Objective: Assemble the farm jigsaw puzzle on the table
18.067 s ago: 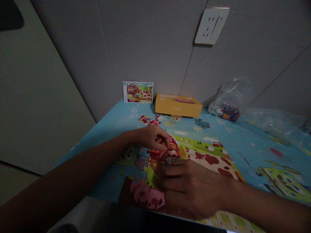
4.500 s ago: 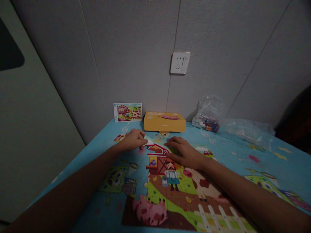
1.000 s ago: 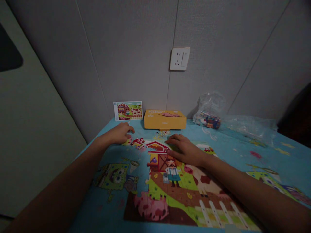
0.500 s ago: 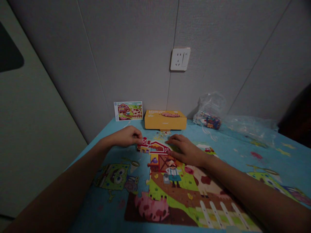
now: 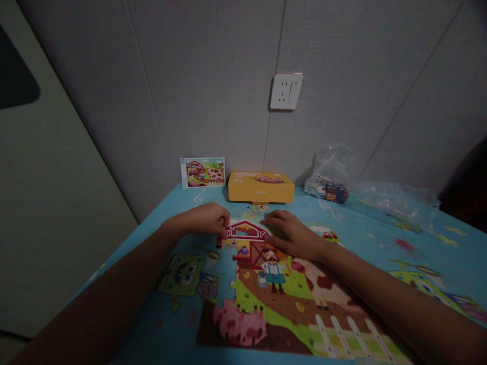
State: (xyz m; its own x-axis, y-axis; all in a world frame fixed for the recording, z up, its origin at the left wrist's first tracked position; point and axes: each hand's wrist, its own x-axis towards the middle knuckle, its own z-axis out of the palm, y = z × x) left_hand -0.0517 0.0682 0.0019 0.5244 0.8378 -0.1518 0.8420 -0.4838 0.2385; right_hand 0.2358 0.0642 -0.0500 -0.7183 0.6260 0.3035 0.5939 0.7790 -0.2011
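Observation:
A partly assembled farm jigsaw puzzle [image 5: 251, 289] lies in front of me, showing a barn, a farmer, a cow and a pig. At the upper left end of the barn roof, my left hand [image 5: 207, 219] is closed with bent fingers on a dark red puzzle piece [image 5: 219, 243]. That piece is against the puzzle's left edge, partly hidden by the fingers; whether it is locked in cannot be seen. My right hand [image 5: 291, 234] rests palm down on the upper part of the puzzle, fingers spread, right of the barn roof.
By the wall stand a picture card [image 5: 203, 173] of the farm scene and a yellow box [image 5: 261, 188]. Small loose pieces [image 5: 258, 208] lie before the box. A clear plastic bag [image 5: 330, 185] with colourful contents sits right. The blue tablecloth [image 5: 148, 223] has cartoon prints.
My left hand has shifted slightly right and rolled over the piece, now covering the roof's left end. My right hand stays in place. The view has moved a little.

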